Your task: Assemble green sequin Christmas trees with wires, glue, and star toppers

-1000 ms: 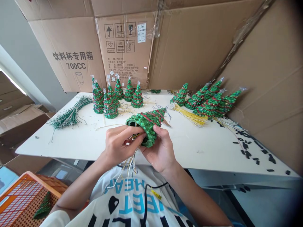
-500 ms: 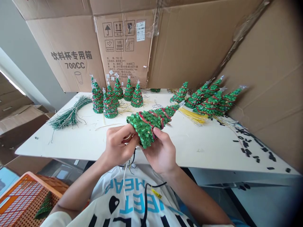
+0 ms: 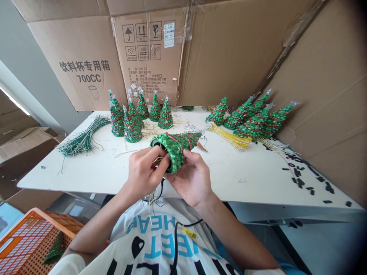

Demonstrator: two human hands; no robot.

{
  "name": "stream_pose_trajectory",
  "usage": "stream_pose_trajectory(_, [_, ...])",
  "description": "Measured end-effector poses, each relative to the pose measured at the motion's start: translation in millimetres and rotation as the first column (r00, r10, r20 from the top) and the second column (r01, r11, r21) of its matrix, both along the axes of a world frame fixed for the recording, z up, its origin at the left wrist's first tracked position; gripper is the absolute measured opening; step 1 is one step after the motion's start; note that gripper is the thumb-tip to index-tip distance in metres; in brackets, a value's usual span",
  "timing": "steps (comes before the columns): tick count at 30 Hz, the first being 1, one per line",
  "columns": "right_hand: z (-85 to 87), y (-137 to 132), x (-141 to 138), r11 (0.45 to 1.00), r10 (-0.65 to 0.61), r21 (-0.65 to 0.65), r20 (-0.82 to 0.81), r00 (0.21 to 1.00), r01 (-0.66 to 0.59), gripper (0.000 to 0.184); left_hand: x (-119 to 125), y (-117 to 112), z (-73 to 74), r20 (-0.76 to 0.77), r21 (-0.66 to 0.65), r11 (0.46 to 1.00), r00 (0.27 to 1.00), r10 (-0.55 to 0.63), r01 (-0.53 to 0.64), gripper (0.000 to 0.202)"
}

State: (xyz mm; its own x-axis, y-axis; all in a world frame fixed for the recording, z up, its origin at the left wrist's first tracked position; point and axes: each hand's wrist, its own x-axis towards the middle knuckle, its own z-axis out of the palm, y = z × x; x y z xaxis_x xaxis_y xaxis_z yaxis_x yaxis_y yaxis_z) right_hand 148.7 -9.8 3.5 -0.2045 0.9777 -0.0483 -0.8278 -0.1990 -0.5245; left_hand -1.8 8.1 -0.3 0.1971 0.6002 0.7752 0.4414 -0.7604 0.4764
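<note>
A small green Christmas tree with red garland lies on its side in my hands, its hollow base turned toward me and to the left. My right hand is closed around its lower side, thumb on top. At the open base, my left hand has its fingertips pinched just inside the rim. Thin pale wires show between those fingers; their ends inside the tree are hidden. More wire ends hang below the left hand, near a black cable.
Several finished-looking trees stand at the back left, and more lean at the right. Bundles of green wires and yellow wires lie on the white table. Black bits are scattered right. Cardboard boxes wall the back; an orange basket stands lower left.
The tree has turned so its hollow base now faces me more, and its tip has swung left and slightly down. My left fingers are now seen inside the base opening.
</note>
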Motion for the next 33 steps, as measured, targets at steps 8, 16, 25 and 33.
stream_pose_trajectory(8, [6.1, -4, 3, 0.991, 0.061, -0.115, -0.067, 0.996, -0.068, 0.027, 5, -14, 6.3, -0.099, 0.252, 0.959, 0.983, 0.156, -0.127, 0.048])
stream_pose_trajectory(16, [4.9, 0, 4, 0.987, 0.121, -0.102, -0.04, 0.992, -0.124, 0.025, 5, -7, 4.5, -0.04, 0.292, 0.913, 0.951, 0.307, -0.283, 0.045])
stream_pose_trajectory(25, [0.5, 5, 8, 0.99, 0.112, -0.079, -0.066, 0.992, -0.117, 0.035, 7, -6, -0.9, -0.114, 0.279, 0.909, 0.929, 0.351, -0.31, 0.036])
stream_pose_trajectory(33, [4.2, 3, 7, 0.982, 0.101, -0.149, -0.091, 0.991, -0.114, 0.032, 5, -9, 2.3, -0.162, 0.243, 0.942, 0.948, 0.275, -0.232, 0.025])
